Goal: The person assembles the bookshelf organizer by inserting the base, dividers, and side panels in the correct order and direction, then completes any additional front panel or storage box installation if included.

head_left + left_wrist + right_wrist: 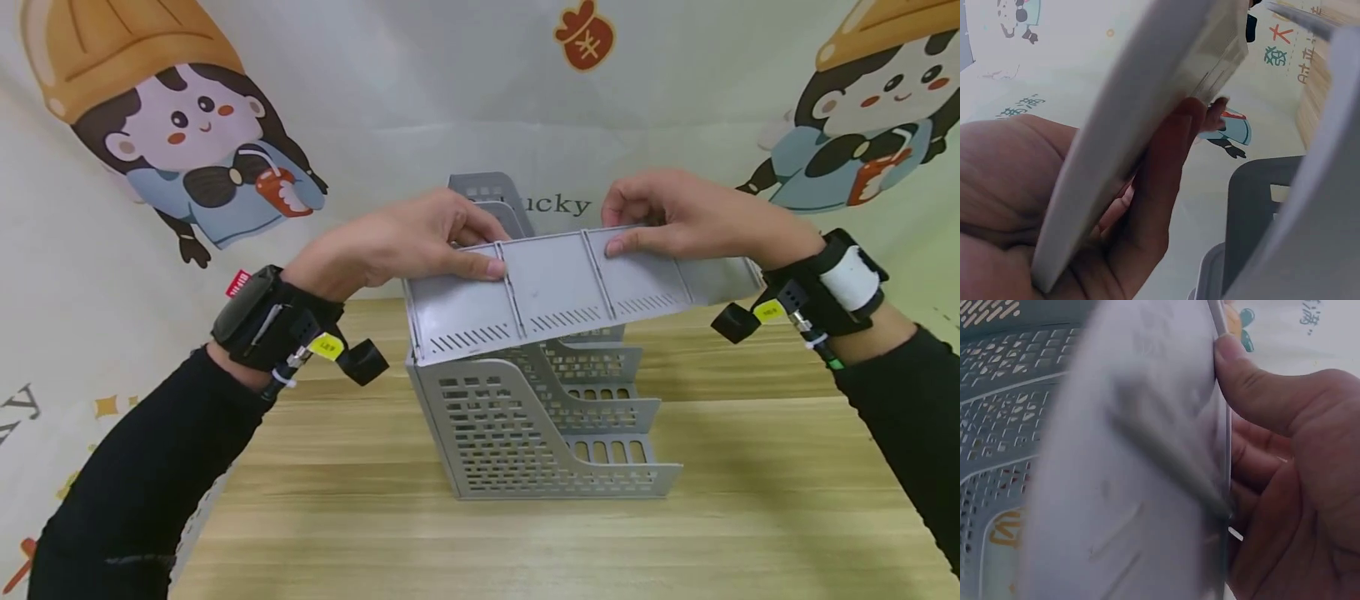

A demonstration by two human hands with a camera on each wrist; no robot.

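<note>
A flat grey plastic panel (555, 279) with raised ribs and rows of short slots is held tilted by both hands. My left hand (408, 242) grips its upper edge toward the left, thumb on the near face and fingers behind. My right hand (686, 218) pinches the same edge farther right, its thumb (1260, 384) showing against the panel in the right wrist view. Below stands a grey desktop file rack (480, 433) with perforated, stepped dividers. The panel's lower left corner is at the rack's top left; whether they touch, I cannot tell. The panel hides part of the rack.
The rack stands on a light wood-grain table (322, 517). Behind it hangs a pale cloth (420, 75) with cartoon figures and lettering. Black straps with small cameras are on both wrists, the left strap (273, 321) being left of the rack.
</note>
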